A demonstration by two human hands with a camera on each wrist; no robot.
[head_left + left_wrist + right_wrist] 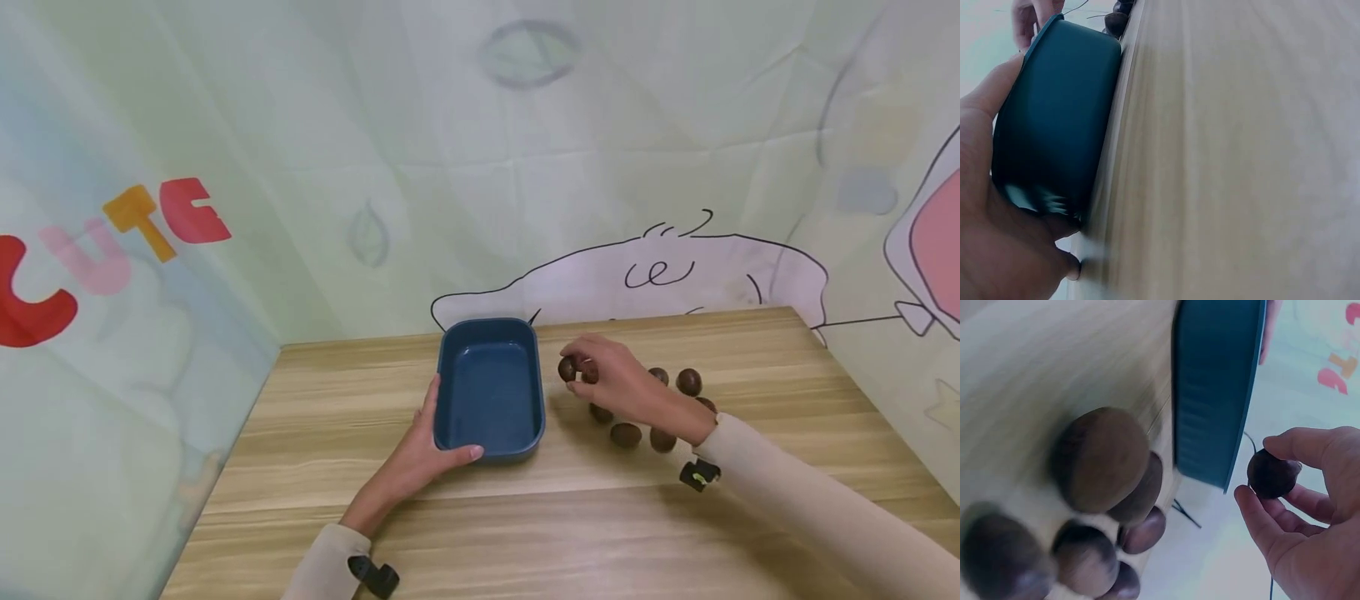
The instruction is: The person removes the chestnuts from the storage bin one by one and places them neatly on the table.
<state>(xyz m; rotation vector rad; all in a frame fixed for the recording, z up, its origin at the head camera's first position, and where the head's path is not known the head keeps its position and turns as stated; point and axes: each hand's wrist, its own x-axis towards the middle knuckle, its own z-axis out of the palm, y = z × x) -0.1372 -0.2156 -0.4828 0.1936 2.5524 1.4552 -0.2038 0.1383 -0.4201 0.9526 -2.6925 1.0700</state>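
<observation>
A deep blue rectangular dish [491, 450] stands on the table. My left hand [420, 454] holds its near left corner, the thumb at the near rim and the fingers along the left side. Just right of the dish, my right hand [618, 383] pinches one dark brown passion fruit [1272, 474] between thumb and fingertips, raised above the table. Under and around that hand lie several more passion fruits [1104, 459], partly hidden by it in the head view. One passion fruit [626, 435] lies nearest the front. The inside of the dish shows only its bare floor.
The wood-grain table [525, 542] reaches back to a printed cloth [375, 167] hanging behind it and along both sides. Another passion fruit [688, 382] lies beyond the right wrist. Black wrist cameras [373, 577] are strapped over pale sleeves [825, 500].
</observation>
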